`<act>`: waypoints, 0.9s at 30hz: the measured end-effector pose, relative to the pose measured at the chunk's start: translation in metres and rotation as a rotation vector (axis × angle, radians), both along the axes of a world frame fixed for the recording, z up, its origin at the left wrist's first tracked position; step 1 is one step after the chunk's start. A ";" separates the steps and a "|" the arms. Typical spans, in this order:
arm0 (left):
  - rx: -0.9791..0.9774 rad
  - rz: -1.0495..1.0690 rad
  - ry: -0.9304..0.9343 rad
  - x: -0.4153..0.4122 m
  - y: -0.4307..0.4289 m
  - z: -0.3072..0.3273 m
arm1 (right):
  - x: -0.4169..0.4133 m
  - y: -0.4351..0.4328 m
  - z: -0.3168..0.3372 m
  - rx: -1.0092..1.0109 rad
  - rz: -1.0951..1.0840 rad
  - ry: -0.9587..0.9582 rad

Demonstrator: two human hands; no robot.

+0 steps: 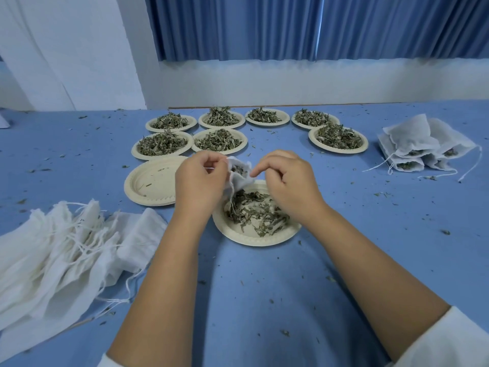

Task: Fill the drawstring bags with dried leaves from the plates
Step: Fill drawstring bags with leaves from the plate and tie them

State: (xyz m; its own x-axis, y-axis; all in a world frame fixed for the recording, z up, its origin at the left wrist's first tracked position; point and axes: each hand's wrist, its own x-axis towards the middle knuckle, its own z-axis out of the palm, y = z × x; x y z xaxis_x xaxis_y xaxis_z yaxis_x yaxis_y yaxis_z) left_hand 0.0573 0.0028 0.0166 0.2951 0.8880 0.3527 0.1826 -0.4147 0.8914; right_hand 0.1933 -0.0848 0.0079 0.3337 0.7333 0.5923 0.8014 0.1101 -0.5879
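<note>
The left hand (201, 178) holds a small white drawstring bag (239, 176) just above the far rim of the near plate (254, 241). Its fingers are curled and clamped on the cloth and the string. The right hand (288, 181) has its fingers bent, with the fingertips at the open edge of the bag. I cannot tell if they pinch it. Some dried leaves (254, 213) lie in this plate.

Just to the left is a stack of empty plates (150, 181), and its edge is close to the left hand. Farther away, seven full plates (161, 144) stand in two rows, rims almost touching. A pile of empty bags (53, 247) covers the near left side. The filled bags (412, 144) lie at the far right, well apart from the plates. The blue table (264, 300) shows wide free surface near the person and on the right, with leaf crumbs. Its far edge meets the wall (291, 83) under a blue curtain (291, 27).
</note>
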 end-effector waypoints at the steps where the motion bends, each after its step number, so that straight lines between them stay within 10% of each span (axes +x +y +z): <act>1: -0.004 0.031 -0.022 -0.002 0.003 0.001 | 0.004 0.000 0.001 -0.034 -0.028 0.029; 7: -0.005 0.093 -0.148 -0.011 0.010 0.007 | 0.004 0.005 -0.014 -0.535 0.076 -0.182; 27: 0.052 0.016 -0.061 -0.005 0.008 0.001 | -0.014 0.008 -0.020 -0.542 0.197 -0.287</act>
State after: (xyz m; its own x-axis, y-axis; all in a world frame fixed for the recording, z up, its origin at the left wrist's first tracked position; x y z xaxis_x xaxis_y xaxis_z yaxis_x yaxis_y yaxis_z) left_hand 0.0523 0.0109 0.0176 0.2577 0.8723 0.4156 0.1354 -0.4585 0.8783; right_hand 0.1794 -0.0770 -0.0121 0.0453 0.9850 0.1666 0.9301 0.0193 -0.3668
